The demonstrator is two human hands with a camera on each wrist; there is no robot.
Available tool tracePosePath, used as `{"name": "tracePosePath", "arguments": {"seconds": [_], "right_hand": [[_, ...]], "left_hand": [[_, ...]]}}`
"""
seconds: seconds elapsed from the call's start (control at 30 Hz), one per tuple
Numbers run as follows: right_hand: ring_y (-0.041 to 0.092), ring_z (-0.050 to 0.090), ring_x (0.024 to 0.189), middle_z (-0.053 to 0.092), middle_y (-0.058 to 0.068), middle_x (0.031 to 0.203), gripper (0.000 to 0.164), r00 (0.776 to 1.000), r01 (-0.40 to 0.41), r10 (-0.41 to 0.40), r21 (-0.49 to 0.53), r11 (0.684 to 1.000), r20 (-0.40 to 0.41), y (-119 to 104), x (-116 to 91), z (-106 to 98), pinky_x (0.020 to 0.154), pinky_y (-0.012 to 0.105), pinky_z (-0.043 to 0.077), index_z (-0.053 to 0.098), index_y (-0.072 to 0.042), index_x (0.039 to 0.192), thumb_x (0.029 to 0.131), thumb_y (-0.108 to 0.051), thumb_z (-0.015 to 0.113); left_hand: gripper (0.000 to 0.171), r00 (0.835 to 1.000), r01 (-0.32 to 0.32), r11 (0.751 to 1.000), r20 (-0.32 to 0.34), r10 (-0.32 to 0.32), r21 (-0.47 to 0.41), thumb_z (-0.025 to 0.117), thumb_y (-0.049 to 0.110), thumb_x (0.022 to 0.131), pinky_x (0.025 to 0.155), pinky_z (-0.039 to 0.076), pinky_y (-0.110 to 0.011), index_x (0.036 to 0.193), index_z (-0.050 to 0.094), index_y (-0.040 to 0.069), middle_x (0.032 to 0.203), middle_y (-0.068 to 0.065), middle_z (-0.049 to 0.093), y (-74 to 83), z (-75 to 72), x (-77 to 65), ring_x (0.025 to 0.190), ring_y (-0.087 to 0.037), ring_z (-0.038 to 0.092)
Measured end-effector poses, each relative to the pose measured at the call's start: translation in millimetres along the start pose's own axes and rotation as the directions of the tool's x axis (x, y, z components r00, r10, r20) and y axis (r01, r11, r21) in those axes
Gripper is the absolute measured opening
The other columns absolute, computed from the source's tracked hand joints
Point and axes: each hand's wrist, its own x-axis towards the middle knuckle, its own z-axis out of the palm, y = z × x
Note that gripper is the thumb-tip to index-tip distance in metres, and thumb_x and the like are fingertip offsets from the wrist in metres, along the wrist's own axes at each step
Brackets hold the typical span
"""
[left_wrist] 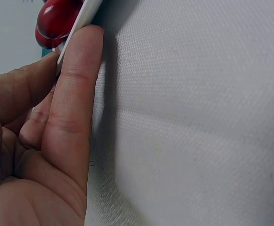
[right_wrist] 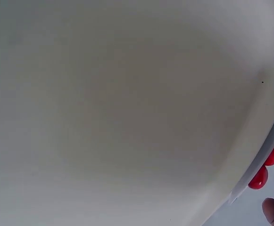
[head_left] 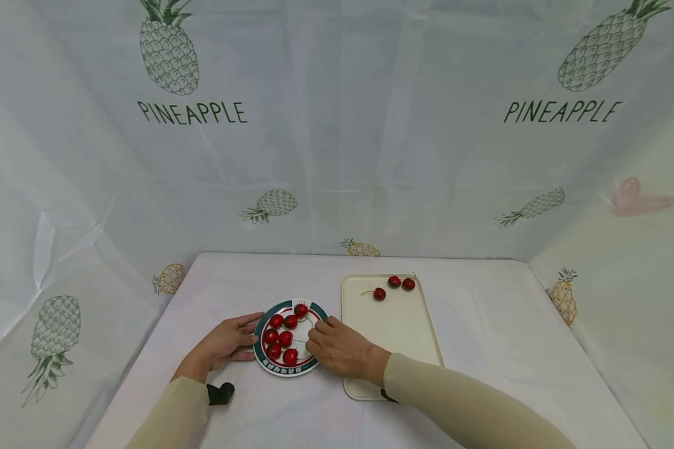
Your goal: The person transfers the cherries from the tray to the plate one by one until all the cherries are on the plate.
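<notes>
A round plate (head_left: 281,370) with a dark green and white rim holds several red cherries (head_left: 285,338) with thin stems. At its left edge my left hand (head_left: 224,344) pinches the rim; in the left wrist view the thumb is on one side of the plate (left_wrist: 82,16) and a finger on the other. My right hand (head_left: 339,349) is over the plate's right edge, fingers bent down near the cherry stems. Its fingertips are hidden in the head view, so I cannot tell whether they pinch a stem. Part of its fingers shows at the right wrist view's corner.
Right of the plate, a cream rectangular tray (head_left: 393,330) lies partly under my right forearm. Three cherries are at its far end, including one cherry (head_left: 379,294) lying apart from the other two. A white cloth (head_left: 500,324) covers the table, and a pineapple-print curtain (head_left: 337,137) hangs behind.
</notes>
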Motion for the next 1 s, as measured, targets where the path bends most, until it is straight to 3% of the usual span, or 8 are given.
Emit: {"name": "tracePosePath", "arguments": {"seconds": [0.47, 0.7, 1.0], "right_hand": [[0.016, 0.048, 0.099, 0.059, -0.005, 0.104, 0.022, 1.000, -0.024, 0.025, 0.032, 0.999, -0.008, 7.5, -0.5, -9.4, 0.087, 0.028, 0.043, 0.060, -0.020, 0.116, 0.107, -0.040, 0.057], [0.018, 0.049, 0.099, 0.059, -0.003, 0.102, 0.023, 0.988, -0.149, 0.151, 0.050, 0.988, -0.026, 30.8, -4.3, -13.9, 0.088, 0.030, 0.046, 0.061, -0.017, 0.112, 0.108, -0.039, 0.055], [0.022, 0.049, 0.098, 0.059, 0.001, 0.101, 0.023, 0.959, -0.277, 0.278, 0.029, 0.960, -0.050, 66.2, -21.5, 6.9, 0.087, 0.034, 0.046, 0.061, -0.013, 0.106, 0.105, -0.037, 0.061]], "left_hand": [[0.061, 1.000, 0.013, 1.000, 0.000, -0.013, -0.006, 0.062, -0.001, 0.103, 0.085, 0.067, -0.044, 0.160, 0.046, 0.013, 0.163, -0.025, 0.042, -0.5, 0.1, -0.1, 0.105, -0.026, 0.075], [0.060, 1.000, 0.013, 1.000, -0.025, -0.013, -0.005, 0.062, -0.002, 0.102, 0.083, 0.067, -0.045, 0.159, 0.049, 0.014, 0.162, -0.025, 0.045, -3.3, 0.5, 1.1, 0.103, -0.026, 0.075], [0.060, 0.999, 0.014, 1.000, -0.029, -0.014, -0.005, 0.063, -0.003, 0.102, 0.083, 0.067, -0.044, 0.158, 0.050, 0.015, 0.161, -0.025, 0.046, -3.6, 0.4, 2.3, 0.101, -0.025, 0.076]]}}
